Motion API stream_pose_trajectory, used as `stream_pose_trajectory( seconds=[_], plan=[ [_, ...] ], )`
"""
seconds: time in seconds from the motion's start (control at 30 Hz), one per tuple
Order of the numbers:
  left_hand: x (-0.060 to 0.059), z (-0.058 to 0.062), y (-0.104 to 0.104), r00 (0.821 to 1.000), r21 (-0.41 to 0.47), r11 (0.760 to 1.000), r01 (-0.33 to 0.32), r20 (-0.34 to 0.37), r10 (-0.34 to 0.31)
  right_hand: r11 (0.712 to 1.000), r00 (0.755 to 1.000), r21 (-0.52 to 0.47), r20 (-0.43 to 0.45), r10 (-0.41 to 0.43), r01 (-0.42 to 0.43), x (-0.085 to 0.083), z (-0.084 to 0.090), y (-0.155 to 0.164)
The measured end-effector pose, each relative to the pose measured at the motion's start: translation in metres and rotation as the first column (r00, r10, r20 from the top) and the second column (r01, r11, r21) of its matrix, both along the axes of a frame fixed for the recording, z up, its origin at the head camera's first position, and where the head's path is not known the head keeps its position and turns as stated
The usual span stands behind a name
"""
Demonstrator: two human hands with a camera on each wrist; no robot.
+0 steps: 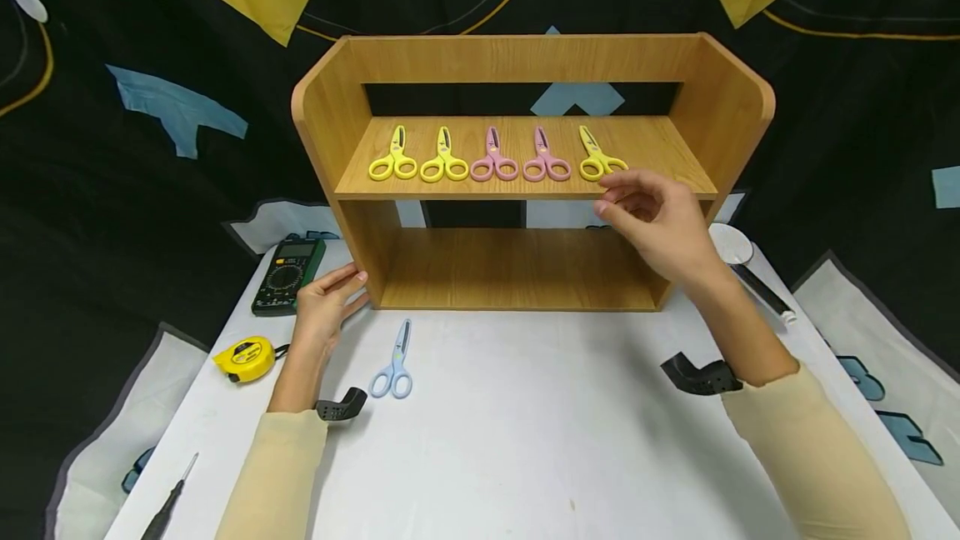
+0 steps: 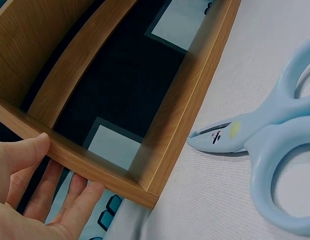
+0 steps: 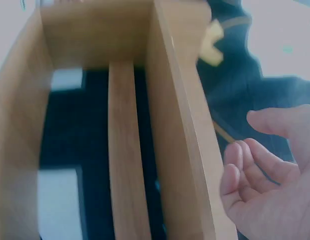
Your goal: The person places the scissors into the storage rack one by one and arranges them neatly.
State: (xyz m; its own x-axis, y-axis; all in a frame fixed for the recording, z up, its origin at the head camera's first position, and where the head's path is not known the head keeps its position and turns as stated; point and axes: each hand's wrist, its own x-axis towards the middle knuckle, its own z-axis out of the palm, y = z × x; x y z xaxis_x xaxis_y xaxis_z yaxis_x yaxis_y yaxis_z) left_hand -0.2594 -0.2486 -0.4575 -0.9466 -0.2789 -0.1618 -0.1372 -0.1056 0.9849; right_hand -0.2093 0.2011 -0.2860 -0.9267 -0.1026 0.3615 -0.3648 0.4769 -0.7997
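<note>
Yellow casing marks a tape measure on the white table cover, well out beyond the left hand's wrist, with a green multimeter just past the fingertips on that same outer side. The left hand lies flat and relaxed, its straight fingers slightly spread and touching the lower left corner of the wooden shelf unit. Just inside that hand's wrist, pale blue scissors lie on the cover, blades pointing at the shelf's base and clear of the fingers.

Along the upper shelf sit five more pairs in a row: two yellow, two pink, then a last pair of yellow scissors. The right hand hovers at the shelf's front edge with fingers loosely curled and gripping nothing; the last yellow scissors lie just beyond its fingertips, apart from them as far as the head view shows. A magnifying glass rests on the table past the right wrist's outer side.
</note>
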Motion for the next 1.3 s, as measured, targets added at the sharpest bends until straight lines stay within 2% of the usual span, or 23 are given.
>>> stream_pose_trajectory(
  seconds=[0.13,0.27,0.47,0.6,0.73,0.87,0.97,1.1,1.3],
  plan=[
    [0.0,0.001,-0.002,1.0,0.013,1.0,-0.003,-0.016,0.003,0.985,0.984,-0.02,0.05,0.17,-0.169,0.017,-0.024,-0.033],
    [0.002,0.0,-0.001,1.0,0.019,1.0,0.004,-0.025,-0.004,0.959,0.95,-0.055,0.134,0.281,-0.276,0.027,-0.061,-0.073],
    [0.004,-0.006,0.002,1.0,0.004,1.0,0.017,-0.002,-0.017,0.946,0.911,-0.075,0.254,0.324,-0.316,0.04,-0.121,-0.134],
    [0.004,-0.007,0.002,1.0,0.011,1.0,0.012,-0.015,-0.012,0.938,0.89,-0.089,0.298,0.346,-0.335,0.044,-0.151,-0.165],
    [0.003,-0.004,0.0,0.999,0.01,1.0,0.011,-0.031,-0.011,0.939,0.882,-0.089,0.323,0.343,-0.333,0.044,-0.175,-0.19],
    [0.002,-0.001,-0.001,0.999,0.0,1.0,0.011,-0.037,-0.011,0.945,0.887,-0.056,0.332,0.322,-0.322,0.045,-0.193,-0.21],
    [0.002,-0.001,0.0,0.999,0.008,1.0,0.015,-0.036,-0.015,0.95,0.898,0.006,0.328,0.294,-0.313,0.045,-0.203,-0.222],
    [0.002,0.0,-0.001,0.999,0.018,1.0,0.013,-0.039,-0.013,0.947,0.921,0.123,0.301,0.248,-0.295,0.044,-0.21,-0.232],
    [0.002,0.001,-0.001,0.999,0.02,1.0,0.015,-0.036,-0.015,0.927,0.946,0.271,0.262,0.189,-0.261,0.043,-0.212,-0.24]
  ],
)
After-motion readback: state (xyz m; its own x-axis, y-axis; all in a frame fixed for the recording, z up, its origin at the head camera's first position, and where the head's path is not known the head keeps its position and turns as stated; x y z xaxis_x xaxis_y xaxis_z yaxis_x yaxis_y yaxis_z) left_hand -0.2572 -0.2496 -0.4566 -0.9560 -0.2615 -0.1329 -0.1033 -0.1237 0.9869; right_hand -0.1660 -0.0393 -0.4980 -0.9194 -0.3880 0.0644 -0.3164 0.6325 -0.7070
